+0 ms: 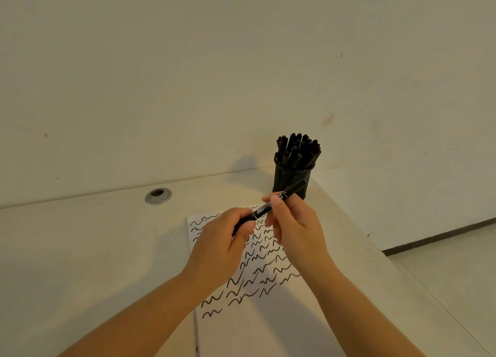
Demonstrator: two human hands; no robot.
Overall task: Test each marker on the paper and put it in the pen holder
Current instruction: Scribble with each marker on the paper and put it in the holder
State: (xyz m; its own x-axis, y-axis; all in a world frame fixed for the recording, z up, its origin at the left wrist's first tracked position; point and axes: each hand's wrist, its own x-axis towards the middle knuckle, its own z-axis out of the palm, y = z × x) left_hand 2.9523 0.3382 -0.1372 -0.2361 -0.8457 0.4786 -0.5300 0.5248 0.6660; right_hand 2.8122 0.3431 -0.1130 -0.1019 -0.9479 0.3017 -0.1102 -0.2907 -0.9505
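Both hands hold one black marker (264,209) slantwise above the white paper (268,316). My left hand (221,245) grips its lower left end, which the fingers hide. My right hand (291,226) pinches the barrel near the middle, and the upper right end points toward the black mesh pen holder (292,178). The holder stands at the back of the desk by the wall, with several black markers upright in it. Several black wavy test lines cover the upper part of the paper.
The pale desk (94,249) meets a plain wall at the back. A round metal cable grommet (158,195) sits in the desk to the left of the paper. The desk's right edge runs diagonally past the holder, with floor (456,276) beyond it.
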